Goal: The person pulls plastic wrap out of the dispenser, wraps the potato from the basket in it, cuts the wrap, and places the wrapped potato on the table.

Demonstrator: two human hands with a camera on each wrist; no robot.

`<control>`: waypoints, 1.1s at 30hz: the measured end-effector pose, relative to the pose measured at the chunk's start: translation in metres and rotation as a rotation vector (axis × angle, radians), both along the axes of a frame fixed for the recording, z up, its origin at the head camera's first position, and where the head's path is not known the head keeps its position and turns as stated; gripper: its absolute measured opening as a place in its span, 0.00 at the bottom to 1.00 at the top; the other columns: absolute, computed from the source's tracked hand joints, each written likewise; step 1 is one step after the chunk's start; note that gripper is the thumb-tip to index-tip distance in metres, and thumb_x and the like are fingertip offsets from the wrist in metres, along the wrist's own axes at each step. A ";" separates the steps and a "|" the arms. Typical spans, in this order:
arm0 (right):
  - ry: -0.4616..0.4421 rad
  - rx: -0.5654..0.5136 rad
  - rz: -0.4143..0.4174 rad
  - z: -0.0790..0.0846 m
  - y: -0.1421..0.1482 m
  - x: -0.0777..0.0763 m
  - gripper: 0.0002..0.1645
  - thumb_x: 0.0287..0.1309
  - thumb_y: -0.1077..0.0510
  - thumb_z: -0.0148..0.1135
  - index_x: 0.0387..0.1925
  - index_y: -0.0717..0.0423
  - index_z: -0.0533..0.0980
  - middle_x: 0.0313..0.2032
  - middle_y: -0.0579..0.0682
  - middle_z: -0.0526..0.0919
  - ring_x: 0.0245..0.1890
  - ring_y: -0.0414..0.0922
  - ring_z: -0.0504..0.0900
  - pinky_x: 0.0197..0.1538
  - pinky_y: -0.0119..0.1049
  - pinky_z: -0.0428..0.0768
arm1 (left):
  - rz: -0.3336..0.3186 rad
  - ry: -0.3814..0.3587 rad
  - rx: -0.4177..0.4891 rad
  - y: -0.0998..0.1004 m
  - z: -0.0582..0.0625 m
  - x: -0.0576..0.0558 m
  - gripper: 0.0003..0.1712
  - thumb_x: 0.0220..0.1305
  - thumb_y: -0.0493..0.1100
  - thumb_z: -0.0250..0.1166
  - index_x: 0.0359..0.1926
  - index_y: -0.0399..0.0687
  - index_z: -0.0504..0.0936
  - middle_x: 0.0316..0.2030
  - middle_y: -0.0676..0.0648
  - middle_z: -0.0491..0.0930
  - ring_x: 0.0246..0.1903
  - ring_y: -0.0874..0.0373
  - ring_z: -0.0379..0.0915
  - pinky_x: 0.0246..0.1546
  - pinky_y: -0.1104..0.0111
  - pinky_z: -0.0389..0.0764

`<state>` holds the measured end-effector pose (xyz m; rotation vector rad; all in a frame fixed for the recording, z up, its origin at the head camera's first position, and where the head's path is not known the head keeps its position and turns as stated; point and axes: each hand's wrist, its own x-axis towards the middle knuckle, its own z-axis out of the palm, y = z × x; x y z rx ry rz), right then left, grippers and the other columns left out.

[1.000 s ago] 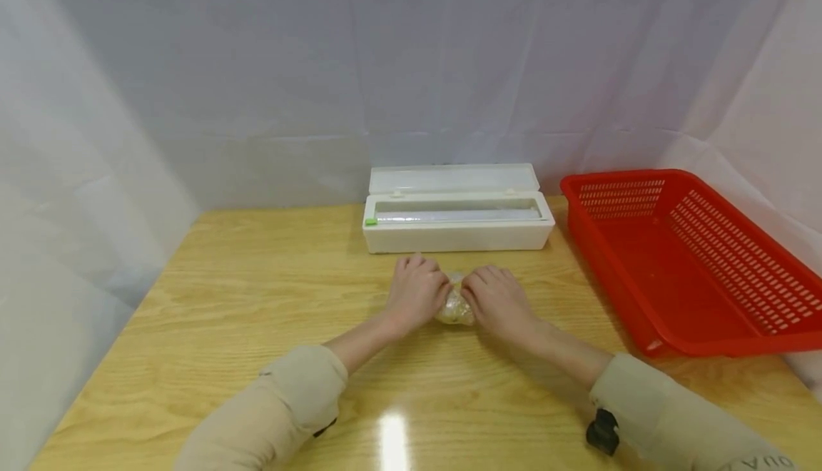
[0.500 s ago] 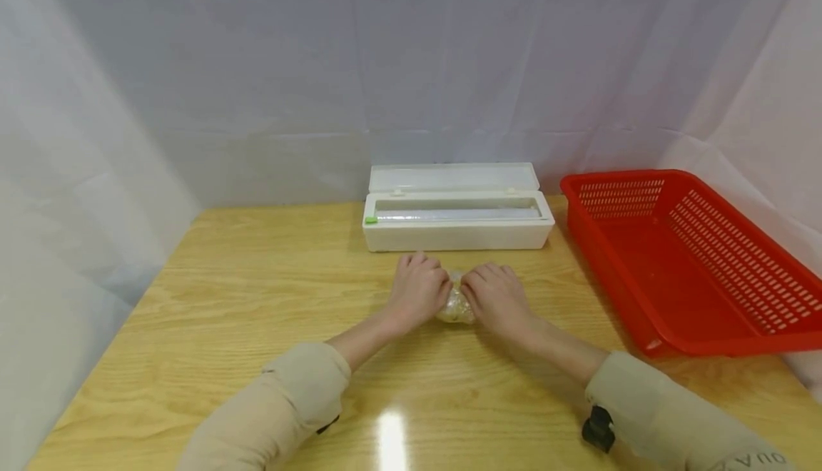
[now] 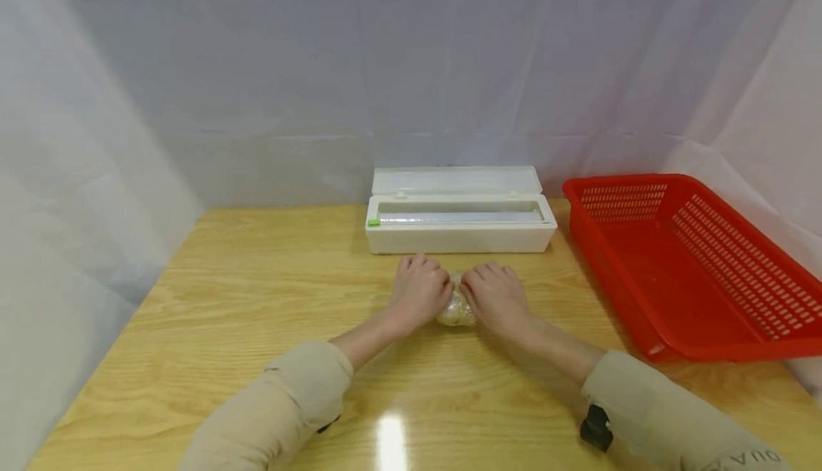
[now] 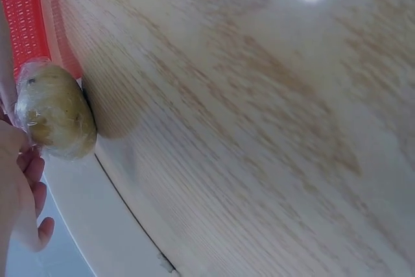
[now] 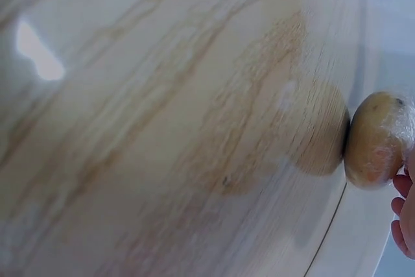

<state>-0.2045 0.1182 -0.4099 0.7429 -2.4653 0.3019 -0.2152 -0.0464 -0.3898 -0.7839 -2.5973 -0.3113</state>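
A yellow-brown potato [image 3: 457,312], wrapped in clear cling film [image 5: 404,124], sits on the wooden table between my two hands. My left hand [image 3: 420,291] is at its left side and pinches the film near the top. From the right, my right hand [image 3: 496,298] grips the film in the same spot, fingers curled. In the left wrist view the whole potato [image 4: 65,111] shows with crinkled film around it. The right wrist view shows the potato [image 5: 373,141] touching the table, with fingertips at its upper side. The hands hide part of the film in the head view.
Behind the hands stands a white cling film box [image 3: 462,237], its lid raised and a film roll [image 3: 459,218] inside. A green slider [image 3: 374,223] is at its left end. To the right is a red plastic basket [image 3: 687,285]. Pale sheets hang around the table.
Both hands stay at the potato and keep hold of the film, with only very slight movement. The head view shifts a little; the box and basket stay put.
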 end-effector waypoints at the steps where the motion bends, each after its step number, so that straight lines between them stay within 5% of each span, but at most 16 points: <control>1: -0.007 -0.002 -0.003 0.000 0.000 0.000 0.03 0.56 0.58 0.62 0.31 0.54 0.77 0.31 0.49 0.80 0.35 0.48 0.76 0.36 0.41 0.71 | 0.007 -0.023 -0.004 0.000 0.000 0.000 0.06 0.57 0.44 0.63 0.28 0.48 0.84 0.26 0.53 0.78 0.28 0.58 0.66 0.37 0.64 0.64; 11: -0.033 -0.019 0.052 -0.001 0.005 -0.007 0.07 0.55 0.58 0.63 0.33 0.57 0.75 0.32 0.51 0.80 0.35 0.50 0.76 0.37 0.43 0.72 | 0.058 -0.283 0.123 -0.002 0.005 -0.007 0.07 0.56 0.45 0.65 0.28 0.47 0.83 0.26 0.51 0.80 0.31 0.54 0.70 0.35 0.62 0.66; 16: -0.043 -0.012 0.084 0.003 0.011 -0.011 0.15 0.53 0.57 0.65 0.41 0.62 0.76 0.37 0.55 0.80 0.40 0.53 0.76 0.42 0.47 0.74 | 0.075 -0.379 0.161 -0.006 0.009 -0.012 0.11 0.56 0.45 0.65 0.38 0.45 0.84 0.32 0.48 0.81 0.37 0.52 0.72 0.39 0.60 0.66; 21: 0.024 0.002 0.156 0.002 0.013 -0.015 0.09 0.52 0.58 0.66 0.34 0.58 0.80 0.34 0.52 0.80 0.38 0.51 0.76 0.40 0.45 0.74 | 0.031 -0.378 0.103 -0.008 0.008 -0.015 0.13 0.58 0.46 0.64 0.44 0.49 0.84 0.43 0.48 0.81 0.47 0.50 0.71 0.48 0.55 0.65; 33: 0.098 -0.042 0.264 0.003 0.007 -0.014 0.02 0.48 0.65 0.66 0.26 0.60 0.79 0.28 0.50 0.80 0.33 0.48 0.77 0.38 0.42 0.75 | -0.046 -0.345 0.079 -0.008 0.004 -0.016 0.07 0.58 0.42 0.64 0.36 0.51 0.87 0.39 0.52 0.83 0.45 0.53 0.72 0.52 0.53 0.62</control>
